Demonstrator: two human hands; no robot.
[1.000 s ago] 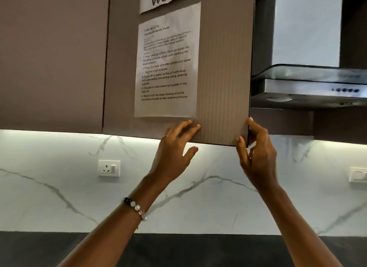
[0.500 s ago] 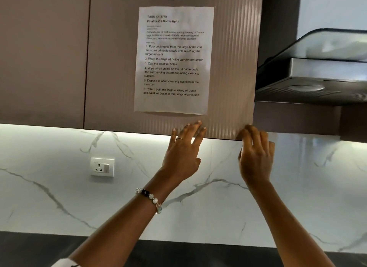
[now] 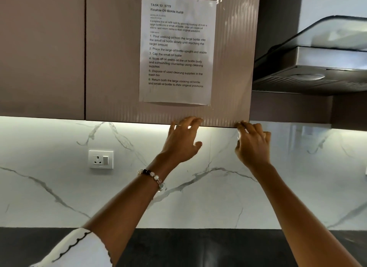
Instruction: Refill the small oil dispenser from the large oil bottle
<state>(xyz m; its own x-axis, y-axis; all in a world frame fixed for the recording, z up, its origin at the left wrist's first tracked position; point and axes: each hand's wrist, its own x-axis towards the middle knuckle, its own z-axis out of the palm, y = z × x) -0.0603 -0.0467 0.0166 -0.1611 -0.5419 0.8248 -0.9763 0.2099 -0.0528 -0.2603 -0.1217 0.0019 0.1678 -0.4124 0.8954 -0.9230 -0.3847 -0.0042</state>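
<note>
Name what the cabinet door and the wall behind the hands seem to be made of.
Cabinet door: probably laminated board, matte brown, with fine vertical ribbing. Wall: apparently polished marble or a marble-look slab, white with grey veins and a glossy sheen.

Two hands [image 3: 181, 141], one sheet [image 3: 176, 48], one socket [image 3: 100, 159], one bracelet [image 3: 152, 176].

Dark countertop [image 3: 198, 245] along the lower edge, meeting a white marble-patterned backsplash [image 3: 218, 197]; no objects are seen resting on its visible strip, which is partly hidden behind the person's forearms and a white sleeve [image 3: 79, 251].
</note>
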